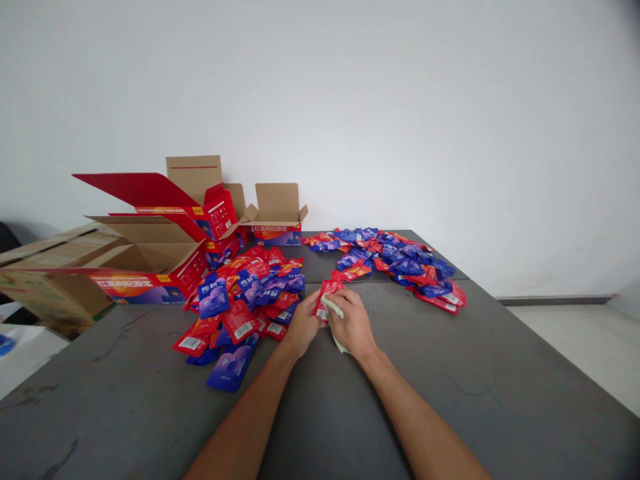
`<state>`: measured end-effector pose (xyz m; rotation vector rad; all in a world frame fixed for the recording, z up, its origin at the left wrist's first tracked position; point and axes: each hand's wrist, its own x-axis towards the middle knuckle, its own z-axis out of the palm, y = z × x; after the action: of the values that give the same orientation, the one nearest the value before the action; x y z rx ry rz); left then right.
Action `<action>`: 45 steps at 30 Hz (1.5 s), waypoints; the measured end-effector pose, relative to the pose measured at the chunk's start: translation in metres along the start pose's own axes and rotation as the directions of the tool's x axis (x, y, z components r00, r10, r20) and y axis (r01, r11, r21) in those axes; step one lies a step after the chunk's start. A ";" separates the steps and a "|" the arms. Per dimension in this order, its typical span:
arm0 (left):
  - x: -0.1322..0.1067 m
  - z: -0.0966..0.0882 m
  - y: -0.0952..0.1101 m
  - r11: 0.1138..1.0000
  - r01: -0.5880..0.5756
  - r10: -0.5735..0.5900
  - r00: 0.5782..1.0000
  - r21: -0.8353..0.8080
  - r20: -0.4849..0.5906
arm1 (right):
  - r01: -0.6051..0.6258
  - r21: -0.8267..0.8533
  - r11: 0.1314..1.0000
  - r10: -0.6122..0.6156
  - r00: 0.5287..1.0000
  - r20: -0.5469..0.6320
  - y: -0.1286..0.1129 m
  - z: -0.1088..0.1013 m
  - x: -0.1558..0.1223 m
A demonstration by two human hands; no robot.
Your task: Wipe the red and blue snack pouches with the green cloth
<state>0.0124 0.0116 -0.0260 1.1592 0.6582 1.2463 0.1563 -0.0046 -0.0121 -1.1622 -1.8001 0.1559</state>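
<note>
My left hand [303, 325] and my right hand [353, 323] meet at the middle of the grey table [450, 373]. Between them they grip one red sachet [327, 295], whose top sticks out above the fingers. My right hand also has a pale cloth [336, 312] wrapped under its fingers and pressed against the sachet. Just left of my left hand lies a heap of red and blue sachets [240, 307]. A second spread of sachets [400, 263] lies farther back on the right.
Open red-and-cardboard boxes [150, 253] stand at the back left, with a smaller open box [277, 217] behind the left heap. A white wall rises behind the table. The floor shows at the far right.
</note>
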 end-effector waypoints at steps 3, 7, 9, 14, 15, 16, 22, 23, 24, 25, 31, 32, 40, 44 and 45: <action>-0.003 0.005 0.000 0.999 0.046 -0.046 0.998 0.008 0.048 | -0.064 -0.038 0.997 0.059 0.991 -0.123 0.004 -0.009 0.005; -0.004 0.007 -0.001 0.998 0.017 -0.020 0.999 0.067 0.042 | -0.065 -0.049 0.997 0.057 0.986 -0.154 0.004 -0.013 0.007; -0.004 0.006 0.000 0.995 -0.023 0.021 1.000 0.093 0.022 | -0.016 -0.043 0.999 0.012 0.997 -0.077 0.002 -0.010 0.006; -0.002 0.005 0.003 0.981 -0.086 0.078 0.996 0.177 0.051 | -0.046 0.007 0.999 0.046 0.997 -0.066 -0.003 -0.007 0.006; -0.002 0.006 0.004 0.977 -0.093 0.082 0.995 0.194 0.062 | -0.082 0.015 0.997 0.083 0.991 -0.105 -0.003 -0.009 0.007; -0.002 0.007 0.004 0.974 -0.094 0.082 0.994 0.206 0.069 | -0.116 0.022 0.993 0.118 0.982 -0.146 -0.002 -0.011 0.008; -0.003 0.010 0.005 0.988 -0.043 0.040 0.999 0.150 0.019 | -0.163 0.059 0.985 0.172 0.964 -0.202 0.001 -0.013 0.010; -0.004 0.009 0.005 0.993 -0.027 0.027 1.000 0.116 -0.001 | -0.154 0.064 0.986 0.163 0.972 -0.170 0.000 -0.010 0.008; -0.004 0.007 0.006 0.997 -0.012 0.014 1.000 0.080 -0.026 | -0.145 0.072 0.987 0.154 0.980 -0.130 -0.002 -0.006 0.006; -0.004 0.006 0.008 0.999 0.001 0.001 0.999 0.047 -0.053 | -0.138 0.083 0.987 0.145 0.986 -0.083 -0.004 -0.003 0.004; -0.002 0.001 0.016 0.990 0.079 -0.100 0.976 -0.113 -0.193 | -0.129 0.135 0.982 0.119 0.990 0.080 -0.015 0.007 -0.003; -0.001 0.001 0.016 0.987 0.092 -0.121 0.968 -0.135 -0.219 | -0.143 0.133 0.981 0.136 0.989 0.061 -0.014 0.006 -0.002; 0.002 -0.001 0.010 0.998 0.055 -0.057 0.953 -0.017 -0.297 | -0.237 0.195 0.952 0.239 0.971 0.015 -0.007 0.001 0.001; 0.005 -0.009 0.007 0.978 -0.039 0.112 0.928 0.204 -0.356 | -0.289 0.307 0.906 0.293 0.955 0.035 -0.012 0.001 0.002; 0.005 -0.011 0.007 0.968 -0.058 0.145 0.922 0.243 -0.358 | -0.311 0.348 0.884 0.313 0.948 0.052 -0.013 0.001 0.002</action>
<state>0.0014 0.0192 -0.0224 1.1626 1.0600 1.5308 0.1471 -0.0102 -0.0040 -1.1772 -1.4883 0.6392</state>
